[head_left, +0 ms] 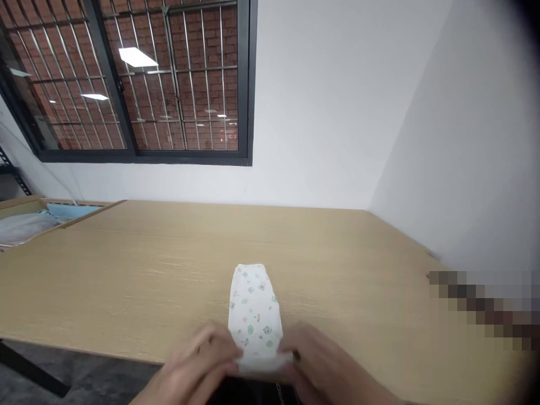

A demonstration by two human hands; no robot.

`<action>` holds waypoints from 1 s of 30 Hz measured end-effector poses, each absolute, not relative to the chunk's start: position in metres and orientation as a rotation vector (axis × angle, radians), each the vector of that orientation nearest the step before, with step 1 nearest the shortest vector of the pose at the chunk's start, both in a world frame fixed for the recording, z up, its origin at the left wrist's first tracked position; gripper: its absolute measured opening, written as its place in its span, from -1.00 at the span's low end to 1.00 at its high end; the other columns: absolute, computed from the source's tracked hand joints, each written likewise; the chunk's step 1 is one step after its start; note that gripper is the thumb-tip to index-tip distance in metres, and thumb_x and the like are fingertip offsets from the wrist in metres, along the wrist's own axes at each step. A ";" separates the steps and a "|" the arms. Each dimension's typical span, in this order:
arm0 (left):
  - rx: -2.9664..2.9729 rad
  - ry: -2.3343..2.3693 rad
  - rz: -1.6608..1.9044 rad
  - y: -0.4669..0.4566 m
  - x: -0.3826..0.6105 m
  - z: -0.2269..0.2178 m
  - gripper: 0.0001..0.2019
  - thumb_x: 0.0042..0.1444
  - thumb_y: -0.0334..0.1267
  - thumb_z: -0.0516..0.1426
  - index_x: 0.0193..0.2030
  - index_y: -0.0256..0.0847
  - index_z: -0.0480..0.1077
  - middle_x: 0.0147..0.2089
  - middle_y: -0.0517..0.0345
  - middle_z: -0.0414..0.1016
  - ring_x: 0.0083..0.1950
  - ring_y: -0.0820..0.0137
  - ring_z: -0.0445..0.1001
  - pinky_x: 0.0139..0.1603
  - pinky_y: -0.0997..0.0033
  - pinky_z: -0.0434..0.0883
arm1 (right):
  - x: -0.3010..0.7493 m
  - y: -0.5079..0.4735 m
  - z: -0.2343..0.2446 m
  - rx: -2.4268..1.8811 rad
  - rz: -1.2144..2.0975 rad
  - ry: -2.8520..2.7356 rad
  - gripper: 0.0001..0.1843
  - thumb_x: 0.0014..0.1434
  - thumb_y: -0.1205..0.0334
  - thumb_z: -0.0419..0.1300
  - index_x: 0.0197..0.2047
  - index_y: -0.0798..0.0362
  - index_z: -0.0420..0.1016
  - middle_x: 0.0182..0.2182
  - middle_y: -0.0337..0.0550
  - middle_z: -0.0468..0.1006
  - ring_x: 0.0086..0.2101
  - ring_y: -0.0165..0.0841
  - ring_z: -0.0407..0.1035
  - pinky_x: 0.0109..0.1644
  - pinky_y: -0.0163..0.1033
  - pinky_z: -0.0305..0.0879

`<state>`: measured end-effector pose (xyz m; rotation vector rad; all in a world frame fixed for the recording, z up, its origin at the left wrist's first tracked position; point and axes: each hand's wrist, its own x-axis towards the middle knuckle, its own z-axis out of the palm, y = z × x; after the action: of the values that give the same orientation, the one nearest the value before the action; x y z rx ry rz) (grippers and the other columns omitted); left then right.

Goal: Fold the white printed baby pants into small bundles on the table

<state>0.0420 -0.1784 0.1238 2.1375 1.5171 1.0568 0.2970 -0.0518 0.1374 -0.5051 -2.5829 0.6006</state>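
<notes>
A white cloth (254, 306) with a small green and grey flower-like print lies lengthwise on the wooden table, folded into a narrow strip that tapers away from me. Its near end is turned up into a plain white band at the table's front edge. My left hand (202, 357) pinches the left corner of this band, fingers curled over it. At the right corner my right hand (314, 360) grips the same band. Both hands are slightly blurred, and the thumbs are partly hidden. What kind of cloth item it is, I cannot tell.
The wooden table (139, 270) reaches back to a white wall (320, 107). At the far left is an open wooden box (90, 212) with pale blue and whitish contents. A barred window (181, 84) is above. A pixelated patch (485, 306) covers the right edge.
</notes>
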 end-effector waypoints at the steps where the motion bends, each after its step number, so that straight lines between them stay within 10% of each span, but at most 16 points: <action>1: 2.107 1.581 1.103 -0.169 0.039 0.129 -0.80 0.41 -0.24 0.04 0.07 0.03 0.44 -0.01 0.13 0.51 0.02 0.37 0.50 0.02 0.42 0.45 | 0.292 -0.047 0.150 -0.560 0.648 -2.561 -0.85 0.39 0.22 0.04 -0.07 -0.10 0.42 -0.20 -0.18 0.57 -0.20 -0.29 0.47 -0.12 -0.24 0.37; 18: 2.000 2.150 0.820 0.046 -0.010 0.057 -0.81 0.32 -0.15 0.18 -0.16 -0.26 0.47 -0.15 0.13 0.54 -0.11 0.34 0.53 -0.01 0.16 0.50 | 0.174 0.122 0.052 -1.026 0.575 -2.356 -0.71 0.35 0.35 -0.02 -0.26 0.12 0.52 -0.20 0.05 0.59 -0.14 -0.22 0.45 -0.06 -0.21 0.31; 23: 2.061 2.301 0.849 0.012 0.019 0.066 -0.74 0.35 -0.35 0.02 0.11 -0.31 0.40 0.11 -0.15 0.45 0.17 0.13 0.41 0.21 0.01 0.36 | 0.180 0.113 0.060 -1.049 0.491 -2.309 -0.63 0.40 0.27 -0.07 0.10 0.21 0.45 0.05 0.20 0.50 0.10 -0.13 0.36 0.17 -0.09 0.25; 30: 2.435 2.394 0.853 -0.087 0.097 -0.009 -0.41 0.20 -0.06 0.14 0.32 -0.28 0.28 0.33 -0.30 0.32 0.31 -0.19 0.30 0.17 -0.16 0.39 | 0.190 0.042 0.094 -0.283 0.603 -2.760 -0.46 0.49 0.02 -0.17 0.43 -0.02 0.18 0.43 -0.08 0.14 0.41 -0.24 -0.05 0.46 -0.05 -0.09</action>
<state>0.0972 -0.0872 -0.0092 2.4349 2.3939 0.8534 0.1903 0.0419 0.0945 -0.2826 -2.7597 0.6034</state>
